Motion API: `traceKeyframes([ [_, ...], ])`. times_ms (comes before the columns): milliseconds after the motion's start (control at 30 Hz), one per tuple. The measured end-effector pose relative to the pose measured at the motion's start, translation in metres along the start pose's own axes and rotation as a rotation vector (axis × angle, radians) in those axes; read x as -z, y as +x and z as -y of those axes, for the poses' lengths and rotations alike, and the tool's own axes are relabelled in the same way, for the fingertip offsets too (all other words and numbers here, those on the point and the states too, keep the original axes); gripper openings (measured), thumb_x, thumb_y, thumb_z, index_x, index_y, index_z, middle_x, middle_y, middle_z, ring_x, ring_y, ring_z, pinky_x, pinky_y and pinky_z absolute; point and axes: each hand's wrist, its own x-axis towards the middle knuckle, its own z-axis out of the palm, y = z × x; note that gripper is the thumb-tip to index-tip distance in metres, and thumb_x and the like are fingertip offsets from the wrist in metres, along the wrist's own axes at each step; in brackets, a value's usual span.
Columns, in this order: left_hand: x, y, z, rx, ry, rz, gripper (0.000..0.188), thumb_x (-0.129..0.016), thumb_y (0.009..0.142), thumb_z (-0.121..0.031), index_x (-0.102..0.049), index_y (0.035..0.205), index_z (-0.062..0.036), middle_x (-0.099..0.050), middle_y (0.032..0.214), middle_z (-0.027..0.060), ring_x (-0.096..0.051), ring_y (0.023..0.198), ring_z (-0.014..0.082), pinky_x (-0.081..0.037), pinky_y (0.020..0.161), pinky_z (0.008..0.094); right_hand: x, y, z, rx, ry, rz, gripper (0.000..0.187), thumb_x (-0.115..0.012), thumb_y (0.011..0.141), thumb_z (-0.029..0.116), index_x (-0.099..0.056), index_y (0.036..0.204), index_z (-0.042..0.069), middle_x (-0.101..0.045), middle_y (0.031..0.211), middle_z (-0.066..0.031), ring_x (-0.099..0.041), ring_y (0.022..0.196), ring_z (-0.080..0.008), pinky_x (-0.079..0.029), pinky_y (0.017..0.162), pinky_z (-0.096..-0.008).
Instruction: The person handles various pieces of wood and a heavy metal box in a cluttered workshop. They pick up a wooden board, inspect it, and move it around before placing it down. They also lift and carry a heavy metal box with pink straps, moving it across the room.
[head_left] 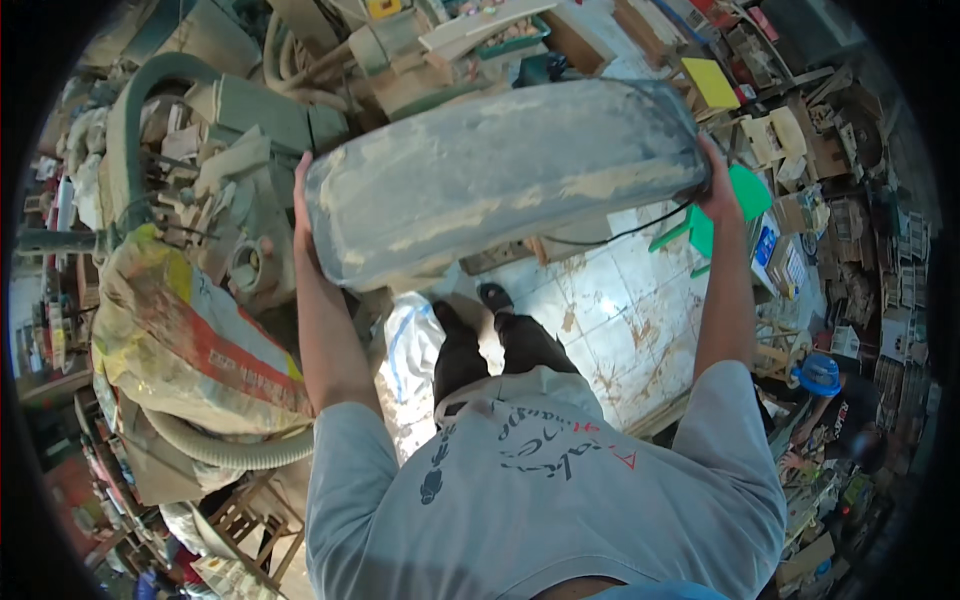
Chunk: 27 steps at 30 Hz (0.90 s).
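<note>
A long grey box-like thing (500, 175) with rounded edges spans the space in front of me, smeared with pale dust. I cannot tell exactly what kind of thing it is. My left hand (303, 205) presses round its left end, and my right hand (718, 185) grips its right end. Both hands are closed on it, though the fingertips are partly hidden behind the ends. It is held up off the floor, tilted a little, its right end farther away. A black cord (640, 230) hangs below its right end.
A large dusty woven sack (170, 330) and a ribbed hose (235, 447) stand at my left, beside dusty machinery (260, 115). A white bag (410, 340) lies by my feet on the tiled floor (600, 310). To the right are a green stool (742, 205) and a person in a blue cap (820, 374).
</note>
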Motion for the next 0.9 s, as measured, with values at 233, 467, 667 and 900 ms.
traceKeyframes([
  [233,-0.006,-0.012,0.004,-0.082,0.034,-0.073,0.053,-0.046,0.085,-0.051,-0.063,0.102,-0.0047,-0.064,0.098,0.0109,-0.06,0.085,0.0248,-0.048,0.08,0.0359,-0.002,0.013,0.0,0.021,-0.008,-0.027,0.059,-0.058,0.079,0.053,-0.054,0.118,0.008,-0.06,0.111,-0.0078,-0.059,0.096,-0.0249,-0.049,0.078,-0.0443],
  [467,-0.013,-0.039,0.009,-0.057,0.06,-0.141,0.056,-0.046,0.081,-0.056,-0.063,0.102,-0.0068,-0.064,0.098,0.0102,-0.06,0.085,0.0249,-0.048,0.079,0.0372,0.004,0.014,-0.002,0.047,-0.024,-0.051,0.054,-0.06,0.08,0.048,-0.054,0.119,0.012,-0.059,0.114,-0.0057,-0.057,0.101,-0.0246,-0.048,0.08,-0.043],
  [667,-0.021,-0.081,0.035,-0.029,0.015,-0.268,0.059,-0.043,0.08,-0.06,-0.062,0.101,-0.0085,-0.064,0.097,0.0092,-0.059,0.084,0.0255,-0.047,0.078,0.0396,0.012,0.018,0.0,0.022,-0.054,0.038,0.051,-0.061,0.079,0.046,-0.056,0.117,0.013,-0.06,0.113,-0.0045,-0.057,0.101,-0.0214,-0.049,0.08,-0.0393],
  [900,0.04,-0.114,0.088,-0.273,0.096,-0.407,0.059,-0.045,0.082,-0.057,-0.061,0.105,-0.0048,-0.063,0.1,0.0112,-0.058,0.094,0.0221,-0.042,0.089,0.0334,-0.01,0.024,0.006,-0.077,-0.047,0.17,0.058,-0.06,0.08,0.046,-0.051,0.125,0.011,-0.055,0.122,-0.0068,-0.054,0.11,-0.0231,-0.042,0.094,-0.0369],
])
